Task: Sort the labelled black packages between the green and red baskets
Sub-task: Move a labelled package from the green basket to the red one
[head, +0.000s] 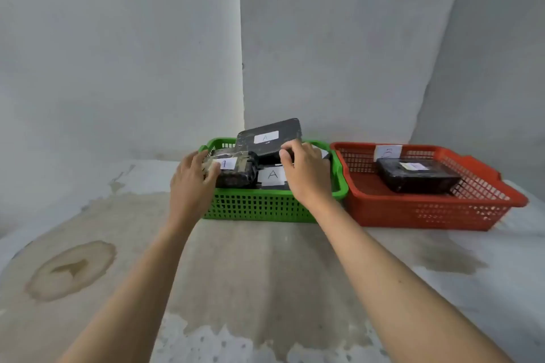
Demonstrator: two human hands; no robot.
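Note:
A green basket holds several black packages with white "A" labels. My left hand grips a taped black package at the basket's left end. A flat black package stands tilted at the back, and my right hand has its fingers closed on that package's lower edge. Another "A" label shows on a package between my hands. To the right, touching the green one, sits a red basket with a "B" label on its back wall and one black package inside.
The baskets stand on a stained grey surface against a pale wall with a corner behind the green basket. A brown ring stain lies at the front left.

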